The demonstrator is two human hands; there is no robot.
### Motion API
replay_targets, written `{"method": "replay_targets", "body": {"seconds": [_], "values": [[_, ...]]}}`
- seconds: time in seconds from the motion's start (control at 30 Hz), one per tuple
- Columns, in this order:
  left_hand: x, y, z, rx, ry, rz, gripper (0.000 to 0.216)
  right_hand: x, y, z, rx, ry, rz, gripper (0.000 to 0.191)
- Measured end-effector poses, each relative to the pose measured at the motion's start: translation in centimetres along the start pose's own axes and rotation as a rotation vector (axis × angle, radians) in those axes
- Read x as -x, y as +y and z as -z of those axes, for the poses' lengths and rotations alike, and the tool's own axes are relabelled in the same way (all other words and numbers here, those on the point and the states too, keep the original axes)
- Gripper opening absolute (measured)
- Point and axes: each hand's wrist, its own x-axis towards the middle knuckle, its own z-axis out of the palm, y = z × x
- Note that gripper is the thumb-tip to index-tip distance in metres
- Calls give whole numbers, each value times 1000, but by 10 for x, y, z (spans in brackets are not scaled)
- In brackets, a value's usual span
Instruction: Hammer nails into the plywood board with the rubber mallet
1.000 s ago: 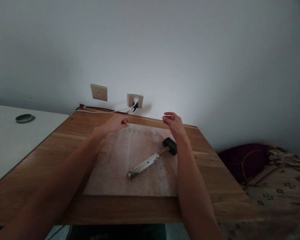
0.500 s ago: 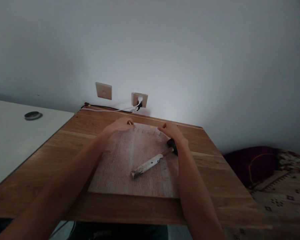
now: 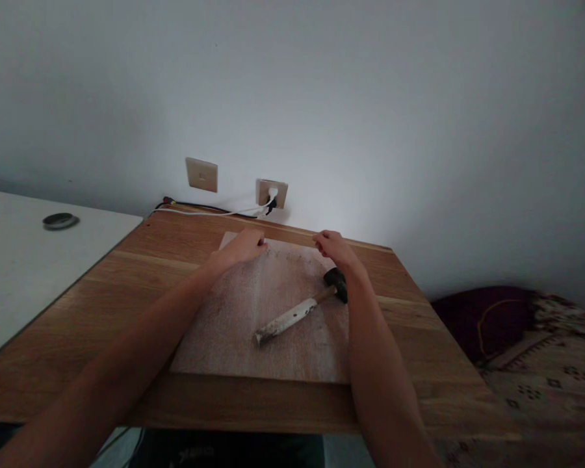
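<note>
A pale board (image 3: 234,325) lies flat on a wooden table (image 3: 141,260). On it rests a hammer (image 3: 297,313) with a black head and a white-stained handle, lying at a slant. My left hand (image 3: 244,246) sits at the board's far edge with its fingers curled and pinched together. My right hand (image 3: 332,246) is at the same far edge, just beyond the hammer's head, fingers also curled in a pinch. What either pinch holds is too small to make out. A row of small dark marks runs along the board between the two hands.
A wall switch (image 3: 201,174) and a socket (image 3: 272,193) with plugged cables stand behind the table. A white table (image 3: 24,266) with a round dark lid (image 3: 61,221) adjoins on the left. A patterned cloth (image 3: 541,383) and dark cushion (image 3: 472,318) lie lower right.
My right hand has come down from a raised, half-open pose to the board's far edge and closed into a pinch. My left hand shifted slightly right. The hammer stayed put.
</note>
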Motion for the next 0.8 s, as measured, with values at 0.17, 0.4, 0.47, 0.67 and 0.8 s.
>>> {"method": "replay_targets", "body": {"seconds": [0.17, 0.4, 0.47, 0.67, 0.8], "values": [[-7, 9, 0, 552, 25, 162, 20, 2, -14, 0, -395, -38, 30, 26], [-8, 6, 12, 698, 16, 188, 24, 6, -14, -11, -450, -58, 35, 22], [-6, 5, 8, 656, 11, 197, 24, 5, -11, -14, -373, -45, 38, 22], [0, 9, -3, 390, -13, 140, 6, 0, 1, -17, 55, -24, 17, 18], [5, 14, -4, -50, -103, -33, 16, 0, 5, -15, 395, -65, 26, 37]]}}
